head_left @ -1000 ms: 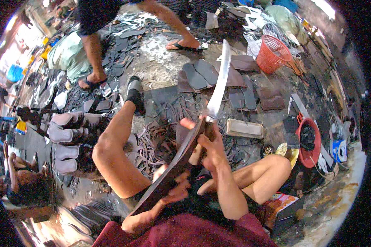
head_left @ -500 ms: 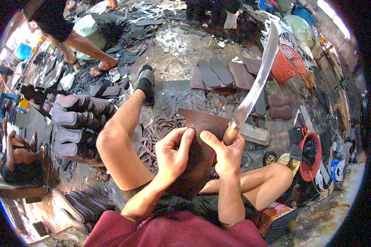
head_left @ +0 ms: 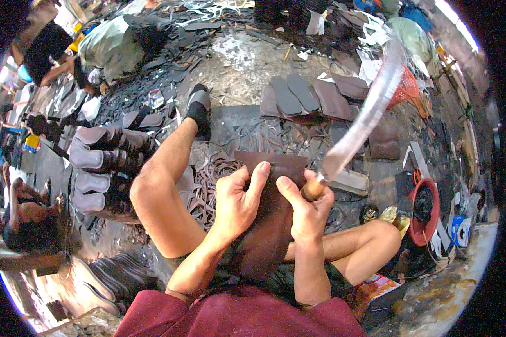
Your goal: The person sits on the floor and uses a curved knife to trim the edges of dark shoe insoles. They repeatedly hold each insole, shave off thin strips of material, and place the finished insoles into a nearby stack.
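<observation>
My left hand (head_left: 237,199) grips the left edge of a dark brown sheet (head_left: 271,227), its thumb lying on top near the far end. The sheet spans my lap between both hands. My right hand (head_left: 309,210) is closed round the wooden handle of a long curved knife (head_left: 355,135). Its thumb rests at the sheet's right edge. The blade points up and to the right, away from the sheet, and is blurred by motion. Fingers under the sheet are hidden. Beyond it, thin curled brown strips (head_left: 211,188) lie heaped on the floor.
Sole-shaped pieces (head_left: 301,95) lie ahead, and stacks of soles (head_left: 90,157) stand left. A red basket (head_left: 406,90) sits far right, a red tub (head_left: 437,216) nearer. A grey metal bar (head_left: 348,182) lies right of the sheet. Another person (head_left: 45,53) is at the upper left.
The knife has swung outward to the right, with its handle turning in my right hand. The sheet's far edge has shifted slightly left. The other person at the upper left has moved further left.
</observation>
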A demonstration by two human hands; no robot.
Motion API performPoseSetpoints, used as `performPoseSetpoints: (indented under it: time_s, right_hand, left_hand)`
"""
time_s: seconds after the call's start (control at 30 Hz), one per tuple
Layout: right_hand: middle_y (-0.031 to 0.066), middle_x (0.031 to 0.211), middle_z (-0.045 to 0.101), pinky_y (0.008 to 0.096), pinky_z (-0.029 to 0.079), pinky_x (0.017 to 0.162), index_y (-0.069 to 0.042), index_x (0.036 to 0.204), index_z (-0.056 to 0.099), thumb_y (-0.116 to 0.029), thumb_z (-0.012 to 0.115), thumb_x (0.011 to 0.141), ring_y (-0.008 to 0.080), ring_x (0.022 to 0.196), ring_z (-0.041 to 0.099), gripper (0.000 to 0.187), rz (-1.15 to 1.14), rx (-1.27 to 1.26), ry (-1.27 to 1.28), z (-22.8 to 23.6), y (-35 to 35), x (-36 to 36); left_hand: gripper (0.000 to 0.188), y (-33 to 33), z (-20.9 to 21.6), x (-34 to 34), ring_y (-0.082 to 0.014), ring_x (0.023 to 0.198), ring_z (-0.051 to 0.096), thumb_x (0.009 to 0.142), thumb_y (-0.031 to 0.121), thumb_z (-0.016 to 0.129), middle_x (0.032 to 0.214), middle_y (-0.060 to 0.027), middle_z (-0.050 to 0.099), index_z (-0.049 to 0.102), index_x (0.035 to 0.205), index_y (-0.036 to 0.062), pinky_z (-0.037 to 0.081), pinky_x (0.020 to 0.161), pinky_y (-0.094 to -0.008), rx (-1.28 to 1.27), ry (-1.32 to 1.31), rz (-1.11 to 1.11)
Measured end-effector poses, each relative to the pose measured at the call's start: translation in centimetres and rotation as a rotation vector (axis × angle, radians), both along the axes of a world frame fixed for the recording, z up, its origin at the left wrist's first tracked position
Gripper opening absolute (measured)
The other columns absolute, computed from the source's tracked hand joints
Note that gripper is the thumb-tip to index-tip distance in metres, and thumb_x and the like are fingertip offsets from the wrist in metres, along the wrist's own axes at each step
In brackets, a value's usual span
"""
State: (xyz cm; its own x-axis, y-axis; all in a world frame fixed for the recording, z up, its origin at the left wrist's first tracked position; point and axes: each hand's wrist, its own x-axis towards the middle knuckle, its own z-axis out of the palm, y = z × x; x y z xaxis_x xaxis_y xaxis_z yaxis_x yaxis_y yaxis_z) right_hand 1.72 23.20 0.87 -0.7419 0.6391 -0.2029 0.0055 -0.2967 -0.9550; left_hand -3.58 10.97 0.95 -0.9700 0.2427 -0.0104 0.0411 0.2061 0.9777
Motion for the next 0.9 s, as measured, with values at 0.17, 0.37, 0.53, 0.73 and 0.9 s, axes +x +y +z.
performPoseSetpoints:
  time_s: [0.17, 0.37, 0.53, 0.73, 0.9]
  right_hand:
    - [-0.0058, 0.074, 0.052, 0.0235, 0.044, 0.067, 0.003, 0.097, 0.064, -0.018, 0.092, 0.068, 0.0084, 0.067, 0.05, 0.045, -0.166, -0.016, 0.065, 1.3, 1.6, -0.9]
    - [-0.0001, 0.088, 0.054, 0.0265, 0.044, 0.077, 0.003, 0.103, 0.061, -0.02, 0.091, 0.069, 0.0119, 0.078, 0.051, 0.051, -0.455, 0.059, -0.034, 0.7, 1.6, -1.6]
    - [0.0047, 0.102, 0.054, 0.0303, 0.041, 0.088, 0.003, 0.112, 0.058, -0.024, 0.091, 0.069, 0.0164, 0.095, 0.05, 0.06, -0.359, 0.032, -0.137, 1.6, 1.8, -1.7]
    - [0.0114, 0.117, 0.054, 0.0331, 0.033, 0.102, 0.011, 0.123, 0.054, -0.029, 0.087, 0.074, 0.0197, 0.111, 0.048, 0.072, -0.362, 0.03, -0.075, 1.9, 2.3, -2.9]
    - [0.007, 0.116, 0.054, 0.0343, 0.035, 0.101, 0.0, 0.117, 0.055, -0.03, 0.087, 0.073, 0.0188, 0.111, 0.048, 0.062, -0.409, 0.014, 0.017, 0.5, 2.6, -4.0]
  left_hand:
    - [0.023, 0.4, 1.4, 1.6, -0.0072, 0.073, 0.057, 0.097, 0.018, 0.063, 0.076, -0.0075, 0.066, 0.067, 0.098, -0.0046, 0.048, 0.067, -0.0264, 0.01, 0.052, -0.096]
    - [0.026, -1.1, 0.2, 3.4, -0.0055, 0.078, 0.059, 0.095, 0.022, 0.067, 0.084, -0.0016, 0.07, 0.07, 0.103, -0.0031, 0.05, 0.072, -0.0234, 0.02, -0.212, -0.133]
    - [0.027, -2.9, -0.5, 4.0, -0.0052, 0.077, 0.058, 0.095, 0.023, 0.067, 0.082, -0.0011, 0.07, 0.07, 0.102, -0.0031, 0.049, 0.07, -0.0241, 0.028, -0.171, -0.159]
    - [0.027, -5.1, 0.1, 5.5, -0.0073, 0.083, 0.061, 0.095, 0.023, 0.067, 0.088, -0.0023, 0.071, 0.071, 0.104, -0.0025, 0.051, 0.076, -0.0248, 0.032, -0.347, -0.12]
    - [0.025, -7.5, -0.1, 7.7, -0.008, 0.083, 0.062, 0.095, 0.021, 0.067, 0.089, -0.0027, 0.071, 0.071, 0.105, -0.002, 0.052, 0.077, -0.0257, 0.054, -0.46, -0.076]
